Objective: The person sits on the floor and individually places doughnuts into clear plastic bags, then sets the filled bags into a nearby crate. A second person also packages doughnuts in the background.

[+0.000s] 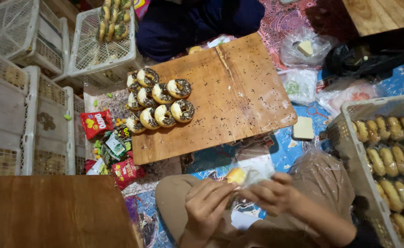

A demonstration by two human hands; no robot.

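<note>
Two hands meet low in the frame: the left hand [207, 202] and the right hand [272, 193] pinch with their fingers [257, 188] a clear plastic bag [252, 172]; inside it a yellow pastry [235, 175] is only half visible, blurred by the film; beyond, on the wooden bench [238, 96], ring doughnuts [160, 98] sit in rows; red snack packets [96, 123] lie at its left; the crate [344, 138] of wrapped pastries at right is cut off.
</note>
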